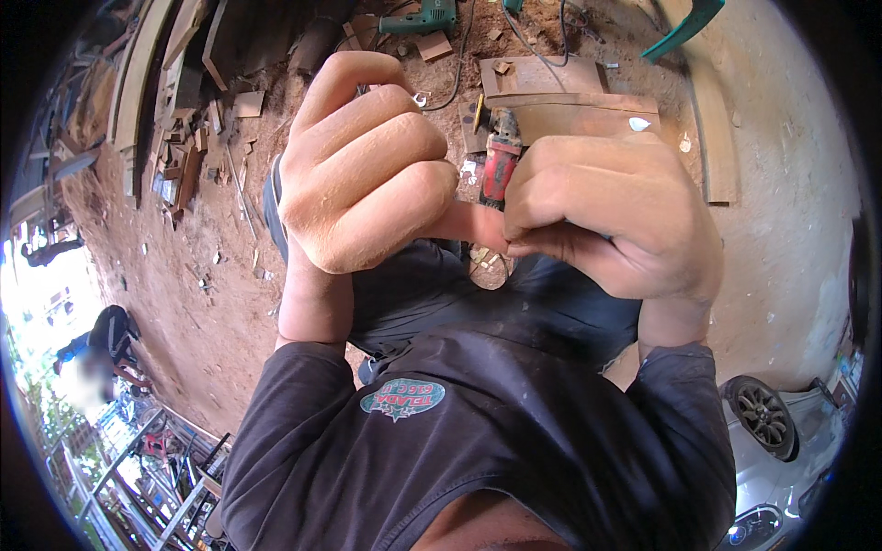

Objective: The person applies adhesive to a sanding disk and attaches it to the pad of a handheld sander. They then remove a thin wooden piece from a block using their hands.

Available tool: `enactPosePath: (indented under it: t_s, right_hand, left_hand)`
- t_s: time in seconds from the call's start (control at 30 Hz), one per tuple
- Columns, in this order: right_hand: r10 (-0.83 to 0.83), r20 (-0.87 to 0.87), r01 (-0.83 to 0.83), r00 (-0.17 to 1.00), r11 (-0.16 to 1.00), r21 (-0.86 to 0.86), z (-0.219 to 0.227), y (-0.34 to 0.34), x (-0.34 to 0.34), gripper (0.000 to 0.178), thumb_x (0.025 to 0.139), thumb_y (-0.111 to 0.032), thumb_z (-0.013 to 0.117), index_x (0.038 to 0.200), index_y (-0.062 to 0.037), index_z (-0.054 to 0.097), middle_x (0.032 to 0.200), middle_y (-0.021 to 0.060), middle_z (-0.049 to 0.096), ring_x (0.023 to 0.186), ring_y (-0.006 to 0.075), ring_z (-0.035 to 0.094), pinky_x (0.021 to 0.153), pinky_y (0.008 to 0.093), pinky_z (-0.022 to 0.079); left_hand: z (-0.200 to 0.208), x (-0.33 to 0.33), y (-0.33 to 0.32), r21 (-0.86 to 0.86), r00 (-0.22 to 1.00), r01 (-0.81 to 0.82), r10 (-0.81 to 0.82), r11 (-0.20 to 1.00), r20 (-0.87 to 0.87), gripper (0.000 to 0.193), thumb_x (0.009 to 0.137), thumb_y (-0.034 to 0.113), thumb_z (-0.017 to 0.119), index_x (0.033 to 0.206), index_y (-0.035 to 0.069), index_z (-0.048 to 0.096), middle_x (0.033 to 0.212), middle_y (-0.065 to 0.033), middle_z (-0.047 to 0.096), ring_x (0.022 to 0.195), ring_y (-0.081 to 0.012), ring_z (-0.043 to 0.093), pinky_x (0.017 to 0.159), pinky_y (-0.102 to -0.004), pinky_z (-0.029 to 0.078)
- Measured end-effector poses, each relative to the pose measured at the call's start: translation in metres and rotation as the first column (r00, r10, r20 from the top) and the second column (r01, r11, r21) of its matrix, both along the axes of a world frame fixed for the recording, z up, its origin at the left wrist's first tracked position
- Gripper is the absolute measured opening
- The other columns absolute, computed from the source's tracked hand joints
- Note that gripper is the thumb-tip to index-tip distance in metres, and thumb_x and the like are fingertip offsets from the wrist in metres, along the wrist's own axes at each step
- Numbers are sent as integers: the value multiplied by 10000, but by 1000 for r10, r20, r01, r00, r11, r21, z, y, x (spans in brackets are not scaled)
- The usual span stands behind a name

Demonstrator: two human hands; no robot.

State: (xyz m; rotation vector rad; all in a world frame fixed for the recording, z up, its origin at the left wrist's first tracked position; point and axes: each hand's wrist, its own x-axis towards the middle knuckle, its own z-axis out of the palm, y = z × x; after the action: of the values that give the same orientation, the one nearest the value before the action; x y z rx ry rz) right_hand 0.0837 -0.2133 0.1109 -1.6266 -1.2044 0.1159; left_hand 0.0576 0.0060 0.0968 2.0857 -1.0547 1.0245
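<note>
So, biggest stuff 1st: sawdusty tan dirt floor (188,294) under everything, w/ a silver-grey car (781,482) at lower right. Long pale wooden planks (138,87) lean or lie up on the left (can't tell which), and another person in dark clothes (110,338) is well apart at far left. Past the hands there's a flat brown wooden board (537,75), then the power tools: a green-bodied corded tool (432,16) up top, and a red-and-black angle grinder (500,173) on the ground, showing thru the gap btwn the hands. Neither hand's on the grinder afaict, and its near end is partly hidden.

Now the hands. Left hand (367,165) is mostly curled, one digit poking out; can't tell if anything's in the palm. Right hand (616,207) is in a narrow pinch, thumb + fingertips on the end of that bare left digit (470,225), approx in front of the lap. Might be smth tiny in there, too small to tell.

Imo the step rn is fiddly fingertip work, prob checking or picking at the digit, grinder idle. Next move calls for a light, steady pinch, left digit kept still, then a clean release b4 touching any tool.
</note>
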Motion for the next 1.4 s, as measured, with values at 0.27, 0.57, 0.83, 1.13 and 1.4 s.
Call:
enactPosePath:
  t_s: [0.27,0.57,0.83,1.13,1.4]
  right_hand:
    - [7,56,-3,998,998,-67,2,-2,1,215,648,-30,806,773,-28,631,758,95,627,656,268,639,597,342,503]
    - [-63,3,63,998,998,16,6,-3,4,166,718,-61,828,810,-12,699,784,107,689,694,265,672,631,330,526]
    - [-89,54,94,995,991,-99,5,-9,7,136,699,-26,791,805,-3,709,776,113,685,681,264,669,616,319,515]
    - [-116,100,128,988,983,-128,5,-7,7,121,654,11,743,757,-18,685,744,101,662,647,264,644,582,323,496]
    - [-109,-4,108,994,989,-100,1,-7,7,123,639,22,720,748,-15,677,716,99,646,638,258,638,574,326,490]
  left_hand:
    - [3,0,2,36,1000,-26,26,999,-4,442,539,407,803,651,72,538,633,-16,497,562,-205,523,674,-384,506]
    - [9,-5,6,31,995,-37,34,999,97,518,609,461,873,725,32,609,575,-46,557,539,-224,586,631,-420,537]
    - [9,-5,1,155,998,-66,68,986,-9,463,614,425,867,689,49,606,587,-35,551,558,-210,586,680,-402,537]
    - [7,-2,-4,175,998,-40,48,984,-41,444,624,410,872,655,65,594,597,-33,548,554,-197,582,700,-408,540]
    - [8,-4,-8,170,996,-66,76,983,-50,432,585,407,873,662,75,609,605,-25,563,574,-187,599,752,-424,551]
